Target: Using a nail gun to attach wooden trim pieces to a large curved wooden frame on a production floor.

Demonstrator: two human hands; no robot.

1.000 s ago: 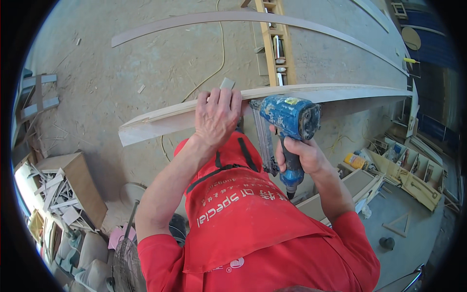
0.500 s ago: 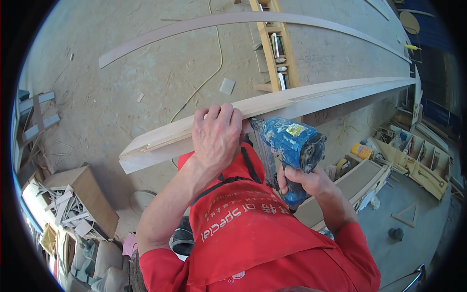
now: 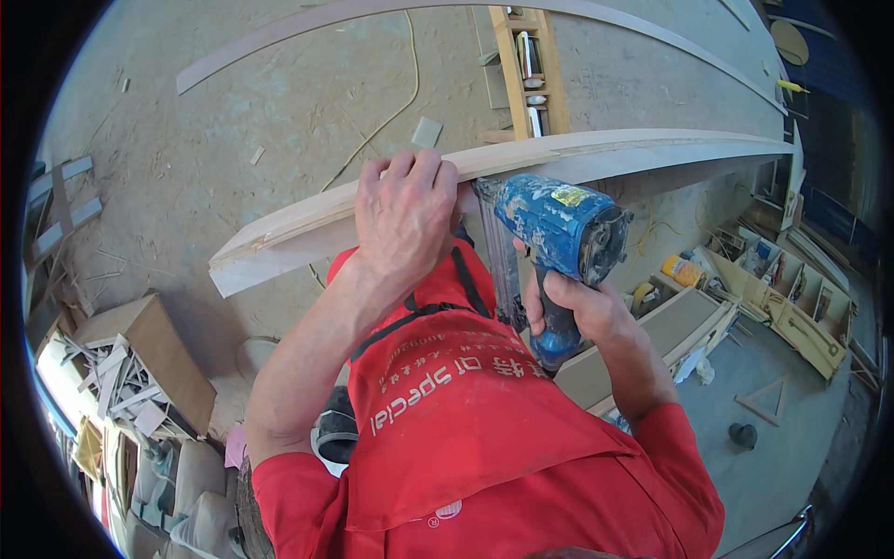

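A long, pale wooden board, made of joined strips, runs from the lower left up to the far right in front of me. My left hand is closed over its top edge, knuckles up; the thumb is hidden. In my right hand is a paint-spattered blue nail gun, held round its dark grip. The gun's nose meets or nearly meets the board's near face, just right of my left hand; exact contact is hard to tell. Its magazine points down toward my red apron.
A thin curved strip lies beyond the board. A yellow hose or cord crosses the dusty floor. A wooden rack stands far off. Left, a box holds offcuts; right are a toolbox and a grey-topped bench.
The board, both hands and the nail gun sit slightly higher in view. The left hand keeps its hold on the board, and the right keeps the nail gun beside it.
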